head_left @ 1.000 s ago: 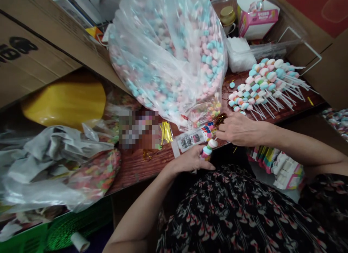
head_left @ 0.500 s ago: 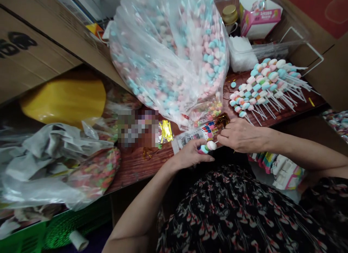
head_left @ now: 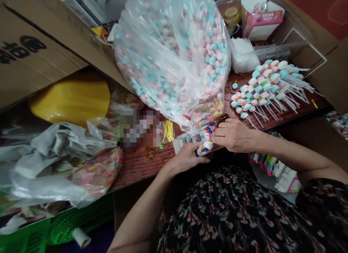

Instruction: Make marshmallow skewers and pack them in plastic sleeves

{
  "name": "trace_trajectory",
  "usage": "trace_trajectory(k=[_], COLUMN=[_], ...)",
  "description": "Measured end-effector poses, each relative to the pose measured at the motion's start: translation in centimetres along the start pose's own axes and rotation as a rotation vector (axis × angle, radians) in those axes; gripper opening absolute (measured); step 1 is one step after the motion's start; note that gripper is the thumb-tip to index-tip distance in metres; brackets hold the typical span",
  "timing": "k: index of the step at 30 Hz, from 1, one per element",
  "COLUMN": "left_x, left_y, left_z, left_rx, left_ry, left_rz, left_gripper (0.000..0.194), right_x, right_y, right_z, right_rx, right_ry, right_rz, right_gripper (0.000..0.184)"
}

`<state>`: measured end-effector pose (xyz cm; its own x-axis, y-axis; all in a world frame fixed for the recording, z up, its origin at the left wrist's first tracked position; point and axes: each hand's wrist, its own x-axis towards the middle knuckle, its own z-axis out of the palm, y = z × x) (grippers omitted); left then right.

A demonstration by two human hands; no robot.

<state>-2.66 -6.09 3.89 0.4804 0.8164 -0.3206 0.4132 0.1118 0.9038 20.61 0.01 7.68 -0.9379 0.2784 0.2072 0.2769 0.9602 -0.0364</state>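
Fingers curled, my left hand (head_left: 187, 158) grips a marshmallow lollipop (head_left: 205, 148) that shows inside a small printed clear wrapper. My right hand (head_left: 234, 135) is closed at the stick end of the same lollipop, its fingertips hiding the stick and the wrapper's mouth. Just beyond both hands lies a stack of flat printed clear wrappers (head_left: 191, 137). Dark gold twist ties (head_left: 223, 119) stick out behind my right fingers. To the right, a pile of marshmallow lollipops (head_left: 263, 86) has its white sticks pointing toward me.
A big clear bag of pink and blue marshmallows (head_left: 174, 53) fills the back. Yellow twist ties (head_left: 169, 131) lie left of the wrappers. Further left is a bag of colourful gummies (head_left: 100, 169). A clear plastic bin (head_left: 296, 32) stands at back right. The table's front edge (head_left: 130, 184) is near me.
The marshmallows, bare-looking at my left fingers before, now show under the printed wrapper. My right hand has come slightly closer to my left. The whole view has shifted a little.
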Motion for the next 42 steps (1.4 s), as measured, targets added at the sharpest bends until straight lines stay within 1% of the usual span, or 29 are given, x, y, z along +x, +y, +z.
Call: trace_trajectory(k=[1, 2, 4, 6, 8, 10, 14, 17, 20, 22, 25, 27, 29, 31, 34, 36, 38, 40, 42], left_x=[-0.3, -0.5, -0.9, -1.1, -1.1, -0.9, -0.4, -0.2, -0.1, 0.0, 0.0, -0.4, -0.8, -1.3, -1.7, -1.8, -1.7, -1.5, -1.4], left_y=[-0.3, -0.5, -0.7, -0.6, -0.5, -0.6, -1.4, -1.5, -1.1, -0.8, -0.5, -0.3, -0.1, -0.1, -0.6, -1.2, -1.6, -1.8, -1.6], left_z=[0.0, 0.0, 0.1, 0.2, 0.4, 0.6, 1.2, 1.6, 1.9, 2.1, 2.0, 1.8, 1.4, 1.0, 0.8, 1.0, 1.2, 1.4, 1.6], left_rx=[-0.061, -0.128, -0.227, -0.254, -0.222, -0.124, 0.142, 0.253, 0.335, 0.361, 0.350, 0.330, 0.300, 0.254, 0.254, 0.321, 0.400, 0.483, 0.563], left_ry=[-0.018, -0.024, -0.010, 0.009, 0.028, 0.076, 0.254, 0.345, 0.375, 0.379, 0.389, 0.411, 0.405, 0.358, 0.299, 0.333, 0.413, 0.499, 0.544], left_rz=[-0.028, -0.047, -0.073, -0.089, -0.075, -0.040, -0.026, -0.017, 0.021, 0.040, 0.055, 0.060, 0.071, 0.089, 0.094, 0.073, 0.062, 0.087, 0.128], left_gripper=[0.029, 0.025, 0.028, 0.032, 0.031, 0.028, 0.025, 0.024, 0.018, 0.014, 0.014, 0.016, 0.023, 0.026, 0.022, 0.018, 0.014, 0.012, 0.012], right_x=[-0.2, -0.3, -0.3, -0.3, -0.2, -0.1, 0.1, 0.4, 0.9, 1.3, 1.4, 1.2, 0.7, 0.2, -0.4, -0.6, -0.6, -0.5, -0.1], right_y=[0.2, 0.4, 0.5, 0.5, 0.1, -0.4, -1.7, -2.5, -3.2, -3.6, -3.5, -2.9, -2.0, -1.2, -0.3, 0.0, -0.1, -0.5, -1.3], right_z=[0.1, 0.1, 0.2, 0.2, 0.1, -0.1, -0.7, -0.9, -0.3, 0.3, 0.8, 0.6, 0.0, -0.5, -1.4, -1.8, -2.0, -1.8, -1.1], right_rx=[-0.014, -0.028, -0.060, -0.093, -0.124, -0.141, -0.117, -0.068, -0.049, -0.056, -0.062, -0.038, -0.007, 0.017, 0.006, -0.028, -0.052, -0.048, -0.025], right_ry=[0.068, 0.127, 0.219, 0.258, 0.238, 0.169, 0.026, -0.027, -0.017, 0.039, 0.144, 0.185, 0.202, 0.195, 0.164, 0.158, 0.138, 0.100, 0.062], right_rz=[-0.015, -0.031, -0.060, -0.086, -0.113, -0.123, -0.062, -0.013, 0.005, 0.002, 0.011, 0.070, 0.130, 0.116, 0.056, 0.060, 0.071, 0.073, 0.073], right_gripper=[0.018, 0.020, 0.022, 0.023, 0.022, 0.021, 0.017, 0.016, 0.018, 0.020, 0.021, 0.019, 0.018, 0.020, 0.023, 0.023, 0.022, 0.021, 0.020])
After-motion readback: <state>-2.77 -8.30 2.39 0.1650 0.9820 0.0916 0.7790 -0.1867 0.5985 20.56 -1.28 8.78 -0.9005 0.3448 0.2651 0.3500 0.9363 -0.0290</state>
